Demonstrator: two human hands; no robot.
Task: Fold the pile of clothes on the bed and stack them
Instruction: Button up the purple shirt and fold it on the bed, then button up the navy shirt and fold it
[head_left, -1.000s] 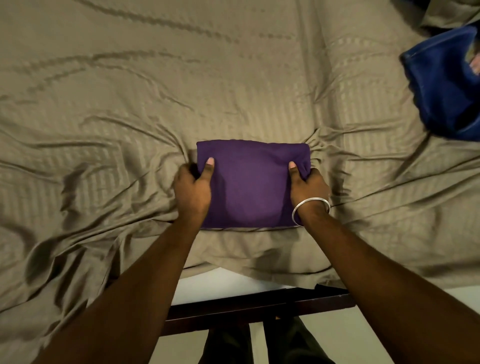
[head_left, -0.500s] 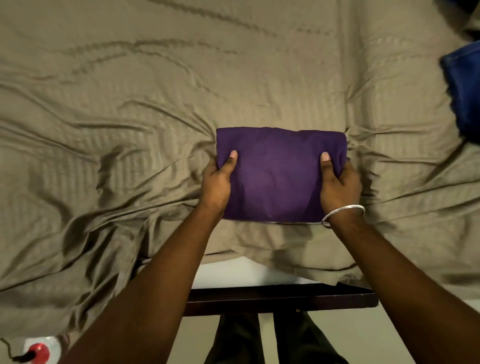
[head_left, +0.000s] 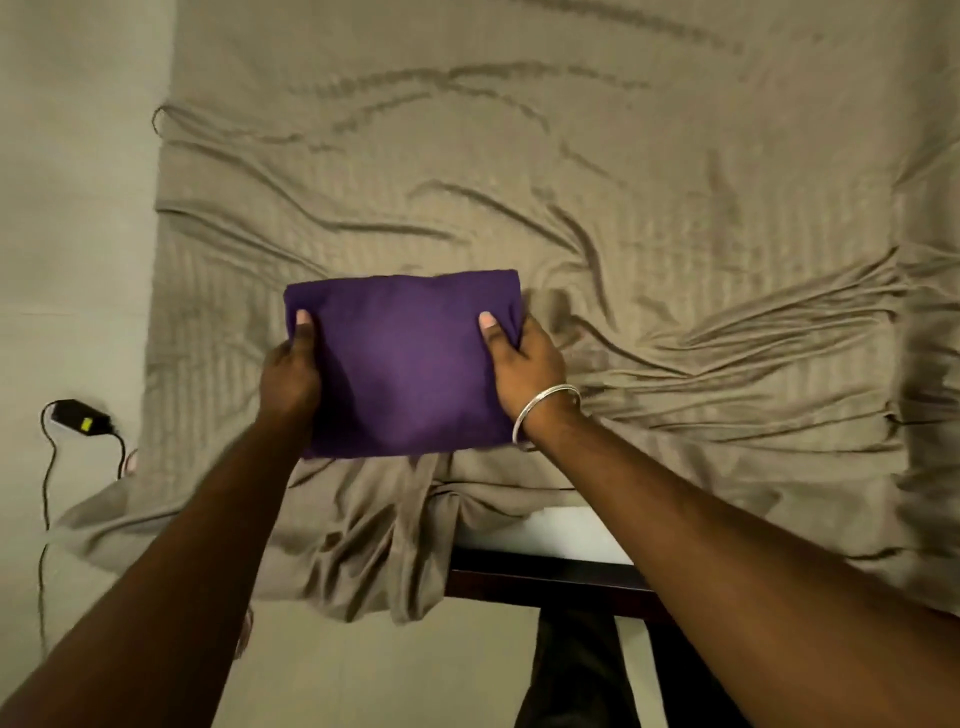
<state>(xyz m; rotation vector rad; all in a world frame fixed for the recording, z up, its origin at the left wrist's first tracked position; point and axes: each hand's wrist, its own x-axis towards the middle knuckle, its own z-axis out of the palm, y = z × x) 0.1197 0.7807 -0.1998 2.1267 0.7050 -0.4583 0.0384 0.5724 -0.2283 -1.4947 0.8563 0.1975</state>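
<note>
A purple garment (head_left: 402, 358), folded into a neat rectangle, is held over the near left part of the bed. My left hand (head_left: 291, 371) grips its left edge with the thumb on top and the fingers underneath. My right hand (head_left: 522, 364), with a silver bangle on the wrist, grips its right edge the same way. The pile of other clothes is out of view.
The bed carries a wrinkled tan striped sheet (head_left: 623, 218), whose near edge hangs over a dark wooden frame (head_left: 545, 582). Left of the bed lies pale floor with a black power adapter (head_left: 78, 422) and its cable.
Both hands have carried the folded purple garment to the left, toward the bed's left edge. The blue clothes at the right have left the view, and the floor with the adapter has appeared.
</note>
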